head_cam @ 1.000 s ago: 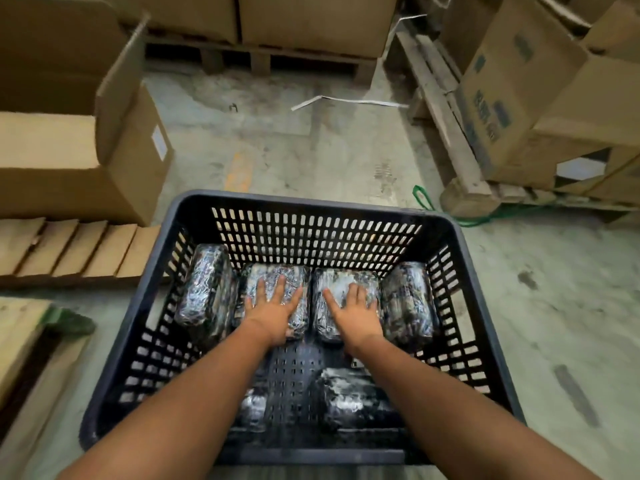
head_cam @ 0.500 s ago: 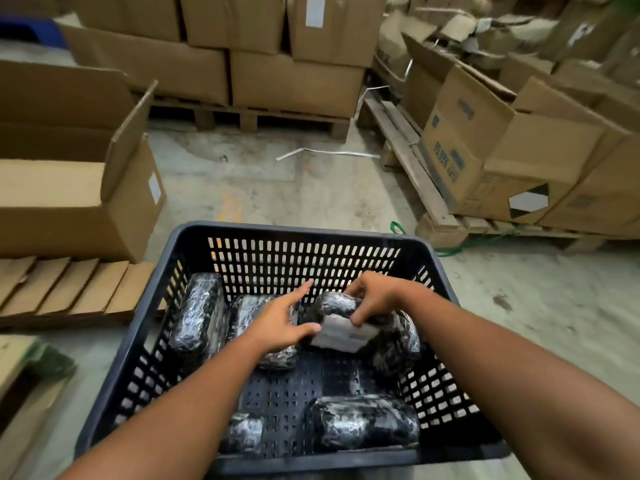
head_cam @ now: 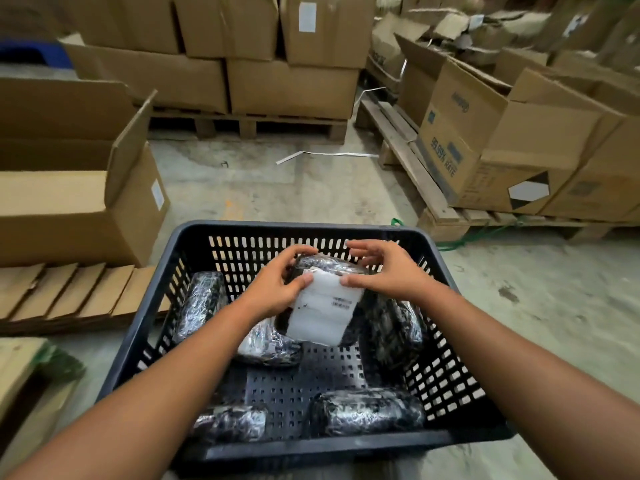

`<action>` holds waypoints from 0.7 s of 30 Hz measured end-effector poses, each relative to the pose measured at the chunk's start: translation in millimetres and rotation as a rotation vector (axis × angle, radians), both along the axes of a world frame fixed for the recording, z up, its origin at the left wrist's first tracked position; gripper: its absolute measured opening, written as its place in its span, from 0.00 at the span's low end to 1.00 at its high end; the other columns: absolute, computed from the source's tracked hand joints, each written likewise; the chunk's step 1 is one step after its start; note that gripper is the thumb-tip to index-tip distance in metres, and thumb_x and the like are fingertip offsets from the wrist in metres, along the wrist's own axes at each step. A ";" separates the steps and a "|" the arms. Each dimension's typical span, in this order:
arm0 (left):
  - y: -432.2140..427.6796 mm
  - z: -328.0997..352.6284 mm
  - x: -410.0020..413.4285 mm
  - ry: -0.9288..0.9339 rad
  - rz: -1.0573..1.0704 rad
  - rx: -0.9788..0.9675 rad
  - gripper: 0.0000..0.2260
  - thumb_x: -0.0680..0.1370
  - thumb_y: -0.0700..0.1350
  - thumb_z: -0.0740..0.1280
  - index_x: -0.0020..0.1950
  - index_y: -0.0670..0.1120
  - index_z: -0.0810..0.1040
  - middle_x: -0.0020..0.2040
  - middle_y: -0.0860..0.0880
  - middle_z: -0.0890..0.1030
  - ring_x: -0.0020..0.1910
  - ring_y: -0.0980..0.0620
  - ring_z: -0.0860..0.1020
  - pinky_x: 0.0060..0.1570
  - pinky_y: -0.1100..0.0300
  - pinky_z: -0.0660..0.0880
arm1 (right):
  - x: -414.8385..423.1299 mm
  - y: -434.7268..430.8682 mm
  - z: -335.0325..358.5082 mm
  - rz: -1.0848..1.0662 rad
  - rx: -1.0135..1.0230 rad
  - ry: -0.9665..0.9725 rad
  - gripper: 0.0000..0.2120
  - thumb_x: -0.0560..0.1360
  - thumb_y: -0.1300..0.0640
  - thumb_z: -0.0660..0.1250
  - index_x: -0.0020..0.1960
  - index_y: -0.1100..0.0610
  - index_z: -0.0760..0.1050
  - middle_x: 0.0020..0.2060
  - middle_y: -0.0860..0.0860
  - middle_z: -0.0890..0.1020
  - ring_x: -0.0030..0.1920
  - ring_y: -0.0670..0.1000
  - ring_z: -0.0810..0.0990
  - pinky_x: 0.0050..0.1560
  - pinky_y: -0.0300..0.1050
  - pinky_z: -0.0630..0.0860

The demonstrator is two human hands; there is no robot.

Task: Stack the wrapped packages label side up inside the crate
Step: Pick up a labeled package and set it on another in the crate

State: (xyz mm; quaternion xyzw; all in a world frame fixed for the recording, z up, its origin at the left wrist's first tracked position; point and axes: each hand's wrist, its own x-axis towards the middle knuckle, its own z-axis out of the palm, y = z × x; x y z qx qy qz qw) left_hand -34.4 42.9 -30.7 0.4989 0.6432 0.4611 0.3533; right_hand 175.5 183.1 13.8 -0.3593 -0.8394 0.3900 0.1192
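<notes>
A dark slotted plastic crate [head_cam: 277, 228] stands on the floor in front of me. Above its middle I hold a black wrapped package [head_cam: 322, 306] tilted, its white label facing me. My left hand [head_cam: 277, 285] grips its left edge and my right hand [head_cam: 388, 271] pinches its right edge, fingers spread over the top. Other wrapped packages lie in the crate: one at far left [head_cam: 201, 303], one under my left wrist [head_cam: 266, 344], one at right [head_cam: 398, 327], and two along the near wall [head_cam: 367, 410] [head_cam: 232, 422].
An open cardboard box [head_cam: 79, 202] and flattened cardboard [head_cam: 69, 292] lie to the left. Stacked boxes on wooden pallets [head_cam: 263, 88] stand behind. More boxes on a pallet [head_cam: 512, 150] line the right. Bare concrete floor [head_cam: 519, 306] lies to the right of the crate.
Both hands went from lying flat on two packages to lifting one out of the row. It has risen and turned so the white label faces up.
</notes>
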 end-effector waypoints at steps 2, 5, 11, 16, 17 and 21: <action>-6.4 6.3 -12.4 -0.024 0.037 0.032 0.18 0.81 0.42 0.68 0.62 0.66 0.76 0.62 0.50 0.77 0.55 0.49 0.80 0.41 0.61 0.82 | 2.2 -15.7 -5.1 -0.011 0.154 0.077 0.49 0.65 0.37 0.82 0.80 0.38 0.63 0.74 0.46 0.74 0.67 0.47 0.78 0.66 0.50 0.77; -13.9 16.3 -24.8 -0.087 0.095 0.102 0.18 0.82 0.41 0.66 0.60 0.66 0.78 0.56 0.44 0.81 0.52 0.46 0.81 0.42 0.61 0.81 | 8.7 -32.7 -19.1 0.111 0.209 0.133 0.63 0.61 0.35 0.83 0.84 0.35 0.46 0.80 0.45 0.62 0.78 0.51 0.65 0.73 0.49 0.70; -17.9 33.8 -22.0 -0.215 0.155 0.154 0.16 0.83 0.42 0.66 0.64 0.62 0.79 0.48 0.36 0.85 0.45 0.44 0.82 0.40 0.52 0.79 | 3.3 -48.0 -23.6 0.128 0.141 0.121 0.76 0.52 0.38 0.88 0.81 0.29 0.36 0.76 0.42 0.58 0.77 0.46 0.59 0.73 0.50 0.60; -11.0 39.7 -1.8 -0.021 0.117 0.170 0.28 0.76 0.45 0.76 0.72 0.64 0.72 0.75 0.49 0.72 0.72 0.47 0.72 0.68 0.52 0.73 | 10.3 -32.1 -6.9 0.068 0.141 0.169 0.74 0.53 0.45 0.90 0.82 0.31 0.42 0.80 0.47 0.62 0.79 0.48 0.63 0.77 0.53 0.64; -10.9 39.9 0.0 0.106 0.084 0.132 0.37 0.70 0.51 0.80 0.74 0.67 0.68 0.80 0.50 0.64 0.77 0.49 0.63 0.73 0.49 0.64 | 13.1 -27.4 -3.8 0.073 0.106 0.193 0.74 0.52 0.45 0.90 0.83 0.32 0.44 0.81 0.44 0.61 0.80 0.47 0.62 0.78 0.52 0.63; -10.1 32.2 6.4 0.408 -0.178 -0.009 0.69 0.51 0.68 0.83 0.80 0.66 0.40 0.78 0.57 0.26 0.79 0.54 0.34 0.74 0.56 0.45 | 22.8 -12.4 3.8 0.091 -0.042 0.194 0.74 0.52 0.49 0.92 0.82 0.31 0.46 0.75 0.29 0.61 0.77 0.38 0.64 0.78 0.45 0.64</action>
